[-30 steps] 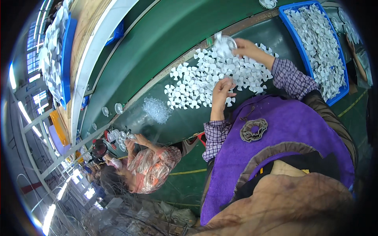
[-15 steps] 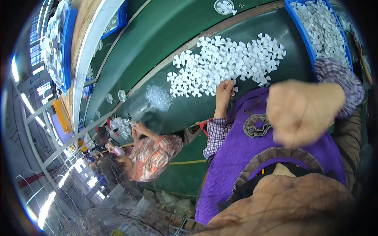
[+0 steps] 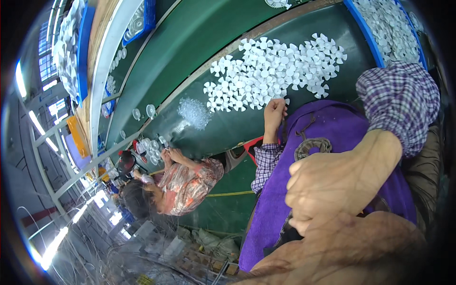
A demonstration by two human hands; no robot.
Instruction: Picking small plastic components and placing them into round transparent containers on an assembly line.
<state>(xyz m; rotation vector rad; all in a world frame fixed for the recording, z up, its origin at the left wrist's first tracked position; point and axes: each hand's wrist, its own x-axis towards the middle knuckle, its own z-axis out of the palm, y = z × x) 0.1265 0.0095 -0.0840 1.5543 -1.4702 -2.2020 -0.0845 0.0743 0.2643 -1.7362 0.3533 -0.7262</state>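
Note:
Many small white fan-shaped plastic pieces (image 3: 273,71) lie in a loose heap on the dark green work surface (image 3: 185,145). At the near edge of this heap is my left hand (image 3: 274,115), its fingers curled closed; a bit of white shows by the fingertips, and whether it is gripped is unclear. My right hand (image 3: 327,187) is raised close to the camera, in front of the purple apron (image 3: 266,223) on my chest. It is balled closed with its back showing, so anything inside is hidden.
A blue crate (image 3: 373,45) of white pieces stands at the far right. Left of the heap lies a pile of small clear pieces (image 3: 194,114). Behind runs a green belt (image 3: 190,52). A co-worker (image 3: 185,190) in a patterned top handles clear round parts (image 3: 151,151) at left.
My right hand has come down and left, nearer my body, and is less blurred. The left hand stays by the heap, still closed. The whole view has shifted slightly.

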